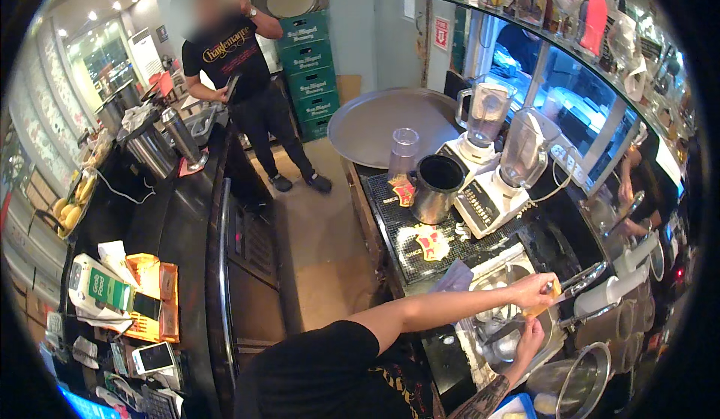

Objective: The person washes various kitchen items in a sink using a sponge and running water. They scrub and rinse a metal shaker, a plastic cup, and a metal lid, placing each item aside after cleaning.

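Observation:
Above the metal sink [553,338] at the right, both my hands are close together. My left hand [531,290] is closed on a small yellow-orange, sponge-like piece [553,290]; its exact kind is unclear. Just nearer to me, my right hand [531,338] has curled fingers close to the orange lower part of that piece. Whether it grips anything is hard to make out. A dark flat blade-like thing [501,333] shows beside it over the sink. Pale dishes [489,315] lie in the basin below. A faucet [586,275] reaches in from the right.
Two blenders [480,208], a steel pitcher [438,188] and a clear tumbler [405,143] stand on the black mat [390,228], beside a large round tray [375,127]. A clear container [577,381] is near my right arm. Another person [236,67] stands beyond the left counter [176,228].

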`<state>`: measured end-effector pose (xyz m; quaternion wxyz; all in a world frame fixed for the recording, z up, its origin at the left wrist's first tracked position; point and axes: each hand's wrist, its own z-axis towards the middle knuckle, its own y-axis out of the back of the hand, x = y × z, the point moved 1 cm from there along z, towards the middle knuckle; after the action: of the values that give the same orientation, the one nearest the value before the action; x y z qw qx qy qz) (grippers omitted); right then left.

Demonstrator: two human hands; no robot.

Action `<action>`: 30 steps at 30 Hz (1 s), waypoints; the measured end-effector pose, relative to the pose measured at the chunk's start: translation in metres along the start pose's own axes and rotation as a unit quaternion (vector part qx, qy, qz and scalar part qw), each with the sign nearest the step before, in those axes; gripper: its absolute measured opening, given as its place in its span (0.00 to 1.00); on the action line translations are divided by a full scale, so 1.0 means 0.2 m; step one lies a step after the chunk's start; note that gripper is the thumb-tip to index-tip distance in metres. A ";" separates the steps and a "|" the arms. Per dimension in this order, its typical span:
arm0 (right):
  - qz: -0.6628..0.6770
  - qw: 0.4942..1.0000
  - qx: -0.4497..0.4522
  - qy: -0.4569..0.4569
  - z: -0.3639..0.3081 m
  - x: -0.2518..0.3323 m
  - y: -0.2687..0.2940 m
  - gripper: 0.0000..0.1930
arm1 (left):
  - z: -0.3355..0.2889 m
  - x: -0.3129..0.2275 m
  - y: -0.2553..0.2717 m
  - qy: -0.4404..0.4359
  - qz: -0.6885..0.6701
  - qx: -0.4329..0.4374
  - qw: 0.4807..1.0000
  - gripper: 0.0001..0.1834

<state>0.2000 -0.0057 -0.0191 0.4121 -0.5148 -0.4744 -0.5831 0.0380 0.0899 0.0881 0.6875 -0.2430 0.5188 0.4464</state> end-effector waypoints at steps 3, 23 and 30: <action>-0.003 0.998 -0.011 0.062 0.02 -0.04 -0.02 0.13 | 0.05 0.09 -0.01 0.016 0.062 0.088 0.994 0.18; -0.031 0.999 -0.033 0.030 0.03 0.23 -0.06 0.13 | -0.01 0.15 0.07 0.110 0.074 0.075 0.988 0.14; -0.125 0.992 0.011 0.010 0.04 0.30 -0.06 0.12 | 0.12 0.01 0.30 0.022 0.009 -0.008 1.000 0.10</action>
<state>0.1820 0.0059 0.0388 0.3460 -0.4408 -0.5375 -0.6301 -0.0025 0.1387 0.1027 0.6696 -0.2537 0.5325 0.4513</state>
